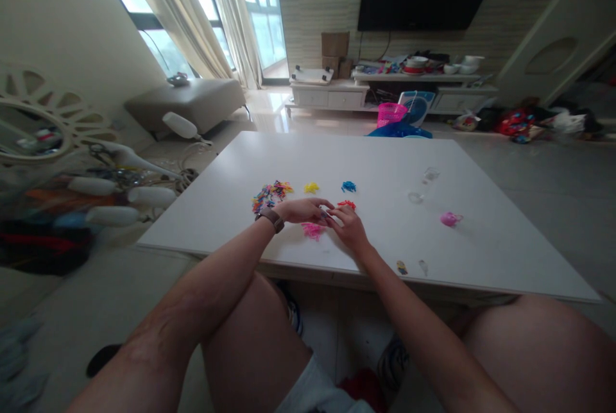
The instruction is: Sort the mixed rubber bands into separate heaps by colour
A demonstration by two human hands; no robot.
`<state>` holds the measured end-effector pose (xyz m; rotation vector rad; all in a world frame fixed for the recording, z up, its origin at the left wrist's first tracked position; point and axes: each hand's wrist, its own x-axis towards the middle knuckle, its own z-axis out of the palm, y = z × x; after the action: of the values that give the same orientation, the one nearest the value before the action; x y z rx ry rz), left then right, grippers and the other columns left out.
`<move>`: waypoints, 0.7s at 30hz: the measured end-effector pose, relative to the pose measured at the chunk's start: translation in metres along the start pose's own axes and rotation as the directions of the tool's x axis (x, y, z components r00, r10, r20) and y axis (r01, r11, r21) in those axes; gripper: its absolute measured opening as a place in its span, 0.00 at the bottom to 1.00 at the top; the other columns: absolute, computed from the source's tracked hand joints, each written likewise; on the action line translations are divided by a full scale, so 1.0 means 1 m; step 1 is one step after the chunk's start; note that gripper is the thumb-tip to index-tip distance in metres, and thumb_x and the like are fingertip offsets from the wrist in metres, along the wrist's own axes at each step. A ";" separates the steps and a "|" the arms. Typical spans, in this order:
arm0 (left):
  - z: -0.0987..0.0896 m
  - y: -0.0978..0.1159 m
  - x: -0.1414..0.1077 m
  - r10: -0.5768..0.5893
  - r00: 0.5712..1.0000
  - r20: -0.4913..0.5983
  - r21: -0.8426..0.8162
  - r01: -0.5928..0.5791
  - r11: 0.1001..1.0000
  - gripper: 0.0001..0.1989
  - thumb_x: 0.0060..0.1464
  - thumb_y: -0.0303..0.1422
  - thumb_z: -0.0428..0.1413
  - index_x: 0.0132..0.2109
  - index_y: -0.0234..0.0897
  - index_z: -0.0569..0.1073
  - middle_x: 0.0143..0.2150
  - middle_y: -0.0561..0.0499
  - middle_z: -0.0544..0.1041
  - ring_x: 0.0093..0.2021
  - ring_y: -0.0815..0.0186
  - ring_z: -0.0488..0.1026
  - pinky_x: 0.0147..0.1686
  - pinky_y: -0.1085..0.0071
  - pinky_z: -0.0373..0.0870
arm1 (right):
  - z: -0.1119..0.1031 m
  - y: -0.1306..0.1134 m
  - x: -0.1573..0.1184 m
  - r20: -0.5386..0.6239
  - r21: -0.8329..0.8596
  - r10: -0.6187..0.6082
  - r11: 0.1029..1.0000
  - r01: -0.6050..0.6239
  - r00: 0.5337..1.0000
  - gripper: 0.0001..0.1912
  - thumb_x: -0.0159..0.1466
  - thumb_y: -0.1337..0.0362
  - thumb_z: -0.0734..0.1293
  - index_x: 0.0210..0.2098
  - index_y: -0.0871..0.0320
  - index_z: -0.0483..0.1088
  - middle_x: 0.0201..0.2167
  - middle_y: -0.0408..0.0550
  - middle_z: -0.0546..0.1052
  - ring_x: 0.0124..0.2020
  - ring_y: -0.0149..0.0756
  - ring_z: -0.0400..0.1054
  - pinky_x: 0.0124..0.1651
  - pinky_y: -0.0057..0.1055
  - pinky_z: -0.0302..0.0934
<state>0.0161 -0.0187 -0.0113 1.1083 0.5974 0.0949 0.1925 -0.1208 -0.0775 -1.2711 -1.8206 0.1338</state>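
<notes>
My left hand [304, 210], with a watch on its wrist, and my right hand [351, 228] meet at the fingertips over the white table [385, 163]. The fingers of both are closed in a pinch; what is between them is too small to make out. Left of my left hand lies a mixed heap of small colourful plastic pieces [269, 197]. Beyond the hands are a yellow pile [311, 188] and a blue pile [348, 186]. A red pile [347, 204] sits just behind my right fingers, and a pink pile [312, 231] lies below my left hand, partly covered.
On the table's right are a pink round object [451, 219], a clear ring-shaped item [414, 197] and a clear item [430, 175]. Near the front edge lie a small yellow-and-blue figure [402, 267] and a pale piece [423, 267]. A lamp with white shades [153, 196] stands left.
</notes>
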 end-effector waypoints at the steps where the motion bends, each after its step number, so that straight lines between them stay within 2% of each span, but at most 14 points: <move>1: 0.001 -0.001 0.001 -0.003 1.000 0.008 0.004 0.003 1.000 0.20 0.47 0.18 0.61 0.49 0.31 0.74 0.38 0.43 0.81 0.40 0.65 0.80 0.46 0.70 0.74 | 0.000 0.001 0.000 0.013 0.003 -0.003 1.000 0.003 1.000 0.09 0.69 0.61 0.67 0.45 0.52 0.78 0.39 0.51 0.78 0.44 0.46 0.70 0.50 0.44 0.65; 5: 0.003 -0.004 0.004 -0.015 1.000 0.028 0.027 0.014 1.000 0.20 0.46 0.18 0.61 0.48 0.32 0.74 0.38 0.44 0.81 0.41 0.65 0.80 0.44 0.70 0.74 | -0.001 0.000 -0.001 0.027 0.014 -0.006 1.000 0.006 1.000 0.07 0.68 0.63 0.67 0.41 0.51 0.79 0.37 0.50 0.78 0.43 0.45 0.69 0.48 0.43 0.65; 9: 0.003 -0.004 0.004 0.000 0.999 0.048 0.062 -0.003 0.998 0.20 0.46 0.19 0.62 0.48 0.33 0.75 0.40 0.45 0.80 0.41 0.66 0.79 0.44 0.71 0.73 | -0.003 -0.004 -0.001 -0.002 0.048 -0.016 0.999 0.016 1.000 0.07 0.67 0.63 0.68 0.43 0.52 0.78 0.38 0.50 0.79 0.43 0.45 0.70 0.49 0.43 0.65; 13: 0.008 -0.003 0.000 -0.007 1.000 0.018 0.106 0.005 0.994 0.20 0.46 0.19 0.62 0.49 0.32 0.75 0.38 0.46 0.80 0.38 0.67 0.79 0.42 0.72 0.73 | -0.005 -0.007 -0.001 0.018 0.076 -0.040 0.996 0.039 0.999 0.07 0.67 0.62 0.68 0.42 0.51 0.78 0.38 0.50 0.79 0.42 0.44 0.71 0.48 0.42 0.65; 17: 0.014 0.001 -0.004 -0.014 1.000 0.007 0.098 0.014 0.995 0.19 0.48 0.21 0.63 0.49 0.32 0.74 0.38 0.45 0.81 0.40 0.66 0.79 0.45 0.71 0.73 | -0.005 -0.008 -0.001 0.009 0.096 -0.052 0.994 0.051 0.999 0.06 0.68 0.62 0.67 0.40 0.52 0.78 0.36 0.49 0.79 0.41 0.43 0.71 0.46 0.41 0.65; 19: 0.014 0.006 -0.009 -0.022 0.999 -0.027 0.093 0.024 0.995 0.18 0.49 0.23 0.64 0.48 0.32 0.74 0.39 0.44 0.82 0.41 0.65 0.80 0.47 0.69 0.73 | -0.005 -0.008 -0.002 -0.029 0.098 -0.027 0.995 0.030 0.999 0.06 0.68 0.61 0.67 0.38 0.52 0.77 0.35 0.48 0.78 0.40 0.42 0.71 0.45 0.40 0.65; 21: 0.007 0.014 -0.016 0.016 0.993 -0.114 0.089 -0.006 0.996 0.17 0.49 0.24 0.65 0.47 0.32 0.74 0.42 0.42 0.82 0.42 0.63 0.80 0.48 0.67 0.73 | -0.006 -0.005 -0.001 -0.117 0.086 0.037 0.996 -0.027 0.992 0.06 0.68 0.61 0.67 0.37 0.53 0.76 0.34 0.48 0.78 0.38 0.41 0.70 0.44 0.39 0.65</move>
<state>0.0087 -0.0234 0.0095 1.1981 0.7035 0.1433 0.1931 -0.1263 -0.0714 -1.2237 -1.6770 0.1476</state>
